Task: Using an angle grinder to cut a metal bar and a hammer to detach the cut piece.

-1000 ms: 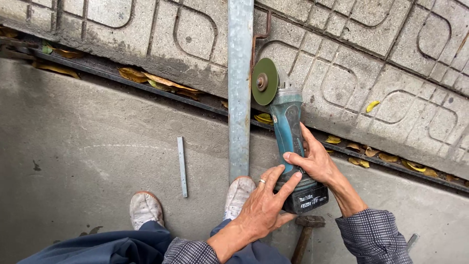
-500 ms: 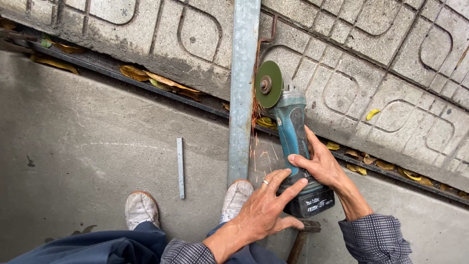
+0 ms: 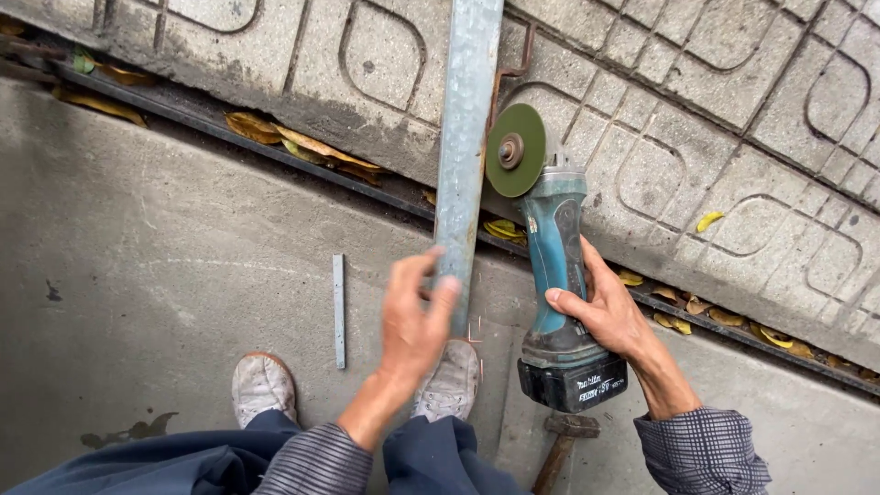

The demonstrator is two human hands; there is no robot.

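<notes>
A long grey metal bar (image 3: 466, 128) runs from the top of the view down to my shoes. My left hand (image 3: 414, 316) reaches to its near end, fingertips touching the bar, fingers apart. My right hand (image 3: 610, 312) grips the handle of a teal cordless angle grinder (image 3: 557, 266) just right of the bar. Its green disc (image 3: 515, 149) stands beside the bar's right edge, close to it; contact cannot be told. The black battery pack (image 3: 572, 380) hangs at the near end.
A short grey metal strip (image 3: 338, 310) lies on the concrete floor to the left. A hammer (image 3: 561, 445) lies below the grinder. My white shoes (image 3: 262, 385) stand at the bar's end. Patterned paving and a leaf-filled gutter rail (image 3: 302, 151) cross the top.
My left hand left the grinder's body and moved left onto the metal bar. The grinder stays in my right hand, its disc still beside the bar.
</notes>
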